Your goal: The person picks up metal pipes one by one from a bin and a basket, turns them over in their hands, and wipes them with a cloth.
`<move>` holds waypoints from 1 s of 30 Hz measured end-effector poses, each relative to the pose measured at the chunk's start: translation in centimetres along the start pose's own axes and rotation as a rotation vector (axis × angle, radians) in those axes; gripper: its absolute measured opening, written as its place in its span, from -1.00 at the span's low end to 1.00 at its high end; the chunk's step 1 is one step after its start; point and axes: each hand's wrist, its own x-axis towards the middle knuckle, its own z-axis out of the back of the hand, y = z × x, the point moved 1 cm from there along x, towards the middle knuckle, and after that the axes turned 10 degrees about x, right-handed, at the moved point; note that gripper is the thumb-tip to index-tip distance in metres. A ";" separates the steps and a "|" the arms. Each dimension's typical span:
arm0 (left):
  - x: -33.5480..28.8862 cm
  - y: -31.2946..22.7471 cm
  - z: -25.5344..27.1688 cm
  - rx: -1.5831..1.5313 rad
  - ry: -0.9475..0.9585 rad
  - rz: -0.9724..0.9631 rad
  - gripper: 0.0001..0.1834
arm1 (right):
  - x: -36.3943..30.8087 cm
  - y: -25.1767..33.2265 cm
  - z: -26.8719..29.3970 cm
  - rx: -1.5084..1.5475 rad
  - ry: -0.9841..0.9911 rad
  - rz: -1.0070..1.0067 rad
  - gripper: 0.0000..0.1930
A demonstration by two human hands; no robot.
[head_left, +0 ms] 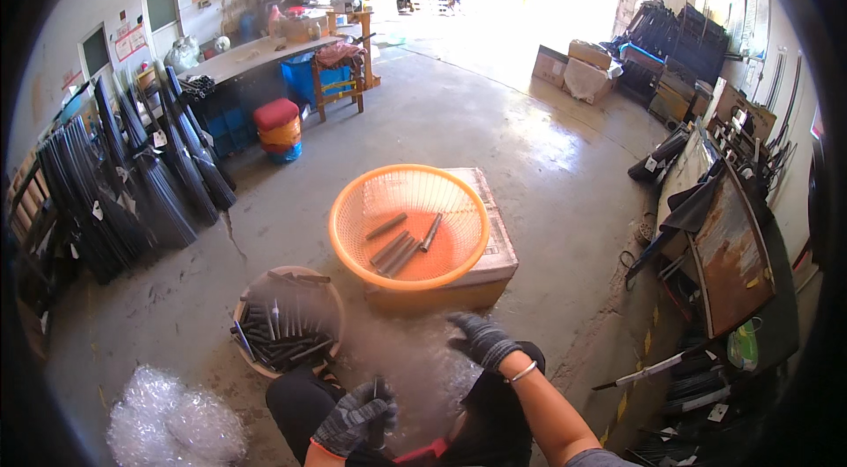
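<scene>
My left hand [351,421], in a grey knit glove, is closed round a short dark tube [380,388] low in front of my lap. To the right, my right hand [483,342], gloved too, reaches out above my knee with its fingers apart and nothing visible in them. Beyond it, an orange mesh basket [408,284] rests on a cardboard box [494,277] and holds several short dark tubes [394,253]. Left of my knees stands a round tub [339,308] heaped with similar dark tubes [281,326]. A hazy blur covers the area between my hands.
Clear bubble wrap [172,423] lies on the floor at the near left. Bundles of long black strips [97,193] lean along the left wall, near a workbench [256,56] and a red-topped stool [278,118]. Metal panels [728,246] and stacked parts line the right side.
</scene>
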 end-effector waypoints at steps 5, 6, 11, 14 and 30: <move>1.2 -0.3 -1.3 0.198 -0.017 0.049 -0.63 | -2.1 7.4 -1.5 0.703 0.277 0.255 -0.53; 1.2 -0.4 -1.7 0.193 -0.013 0.028 -0.63 | -2.6 5.9 -2.2 0.714 0.168 0.381 -0.57; -0.1 -0.6 -0.8 0.155 -0.012 0.016 -0.69 | 1.2 -2.5 -0.4 -0.164 0.245 -0.235 -0.64; 0.7 0.5 -0.1 0.149 0.031 0.028 -0.61 | -0.2 -1.0 -2.1 0.289 0.107 0.042 -0.59; 1.2 -0.9 -2.6 0.345 -0.021 0.044 -0.76 | -3.3 1.5 -8.8 0.656 0.469 0.201 -0.43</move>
